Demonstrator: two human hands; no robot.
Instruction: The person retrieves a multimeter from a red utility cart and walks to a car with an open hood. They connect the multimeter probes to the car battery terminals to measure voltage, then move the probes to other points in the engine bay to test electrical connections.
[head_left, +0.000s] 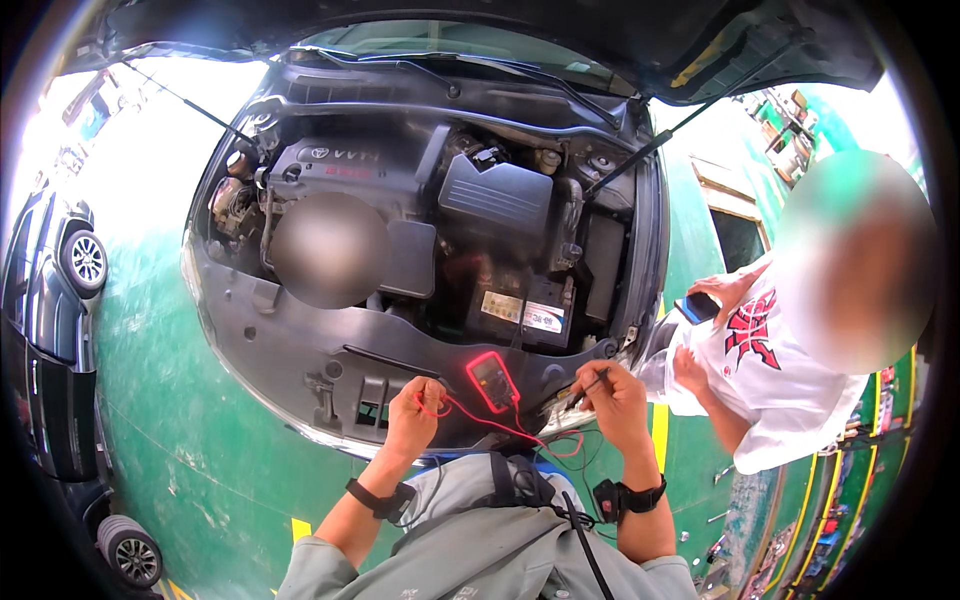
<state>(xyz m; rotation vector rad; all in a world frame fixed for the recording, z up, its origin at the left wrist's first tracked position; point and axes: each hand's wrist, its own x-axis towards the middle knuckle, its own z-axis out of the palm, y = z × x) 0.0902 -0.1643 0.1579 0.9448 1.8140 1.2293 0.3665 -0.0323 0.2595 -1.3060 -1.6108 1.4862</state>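
Observation:
My left hand [418, 410] pinches a red test lead near the engine bay's front edge. My right hand [612, 400] grips a dark test probe at the bay's front right corner. Between them a red-cased multimeter [492, 383] lies on the black front cover [260, 350], with red and black leads trailing from it. Just behind the meter sits the car battery [521, 310]. Further back are the black engine cover [355, 160] and a ribbed airbox [495, 200].
The raised hood [700, 45] rests on struts overhead. At the right, close beside me, a co-worker in a white shirt [770, 410] holds a phone [697, 308]. A dark car [55, 310] stands at the left. Tool racks [860, 490] line the lower right over the green floor.

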